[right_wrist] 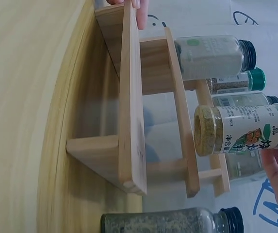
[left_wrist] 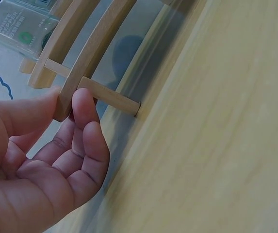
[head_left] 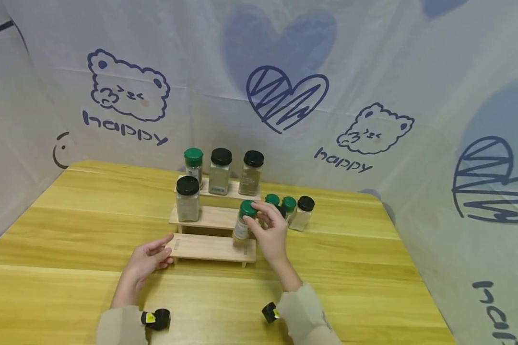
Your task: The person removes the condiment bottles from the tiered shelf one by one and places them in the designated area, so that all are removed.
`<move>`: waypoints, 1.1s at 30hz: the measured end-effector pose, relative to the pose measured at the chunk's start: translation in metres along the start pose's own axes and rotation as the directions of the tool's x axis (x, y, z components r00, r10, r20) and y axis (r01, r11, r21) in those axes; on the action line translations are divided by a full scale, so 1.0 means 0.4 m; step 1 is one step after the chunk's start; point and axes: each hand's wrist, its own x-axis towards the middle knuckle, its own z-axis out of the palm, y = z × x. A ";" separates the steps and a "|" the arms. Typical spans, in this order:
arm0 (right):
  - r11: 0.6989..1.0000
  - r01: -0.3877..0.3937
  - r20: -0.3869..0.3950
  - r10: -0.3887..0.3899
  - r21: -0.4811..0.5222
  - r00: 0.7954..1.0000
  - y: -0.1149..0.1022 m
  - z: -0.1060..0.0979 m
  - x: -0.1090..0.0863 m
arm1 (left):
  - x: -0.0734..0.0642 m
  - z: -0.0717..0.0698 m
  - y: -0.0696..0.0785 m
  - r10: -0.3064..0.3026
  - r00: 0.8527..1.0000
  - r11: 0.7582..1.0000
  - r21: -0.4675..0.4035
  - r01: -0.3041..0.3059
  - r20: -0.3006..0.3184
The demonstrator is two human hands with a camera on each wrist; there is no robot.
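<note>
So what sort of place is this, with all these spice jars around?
Probably a staged tabletop setup rather than a working kitchen: a wood-grain table, a doodle-printed cloth backdrop hung behind it, and a tiered wooden rack holding seasoning jars.

Wood-grain table bears a three-tier wooden rack, with a cluster of green- and black-lidded jars standing near its right end. I count three jars on the top tier, one black-lidded jar on the middle tier.
</note>
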 end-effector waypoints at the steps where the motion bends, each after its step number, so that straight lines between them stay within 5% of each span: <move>1: 1.000 0.001 0.000 -0.001 0.000 1.000 0.008 -0.005 -0.005 | 0.000 0.000 0.000 0.001 1.000 1.000 0.003 -0.001 0.001; 7: 1.000 0.008 -0.002 -0.008 0.012 1.000 0.042 -0.035 -0.028 | -0.001 -0.001 -0.001 0.004 1.000 1.000 0.008 -0.004 0.010; 33: 0.997 -0.073 -0.048 0.075 0.037 0.996 0.027 -0.144 -0.067 | 0.002 0.001 0.001 -0.014 1.000 1.000 0.006 0.014 0.008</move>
